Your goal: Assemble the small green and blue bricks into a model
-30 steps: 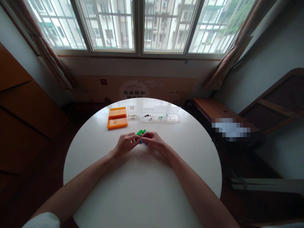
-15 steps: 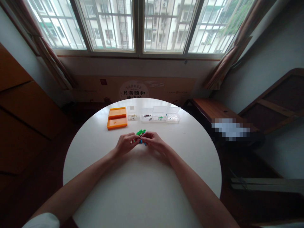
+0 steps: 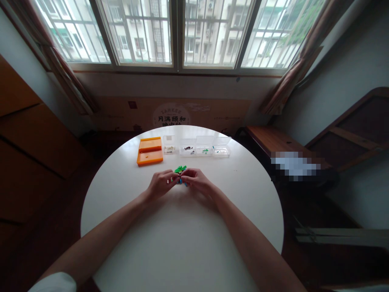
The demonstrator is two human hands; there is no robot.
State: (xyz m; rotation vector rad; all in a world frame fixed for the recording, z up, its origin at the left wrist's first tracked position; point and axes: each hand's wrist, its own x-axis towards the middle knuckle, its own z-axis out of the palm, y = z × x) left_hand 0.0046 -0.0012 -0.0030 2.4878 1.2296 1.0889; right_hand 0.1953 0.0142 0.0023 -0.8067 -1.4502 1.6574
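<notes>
Table (image 3: pixel 182 231), orange tray (image 3: pixel 150 163), boxes (image 3: pixel 204 140) beyond green model (image 3: pixel 180 169)

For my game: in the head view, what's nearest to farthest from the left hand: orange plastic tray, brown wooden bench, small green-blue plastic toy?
1. Green-blue toy, at the left hand.
2. Orange tray, ahead, slightly left.
3. Brown bench, far right.

Daylight came through a wide barred window (image 3: pixel 178 40), with pale apartment blocks (image 3: pixel 146 28) beyond it. Gathered curtains (image 3: pixel 281 99) hung at both sides. Below was a tan panel (image 3: pixel 227 110) with dark lettering. The round white worktop (image 3: pixel 182 243) stood on a dark reddish floor (image 3: pixel 68 198), between an orange-brown cabinet (image 3: pixel 24 138) at left and a wooden bench (image 3: pixel 263 137) at right, beside a pale wall (image 3: pixel 355 56).
</notes>
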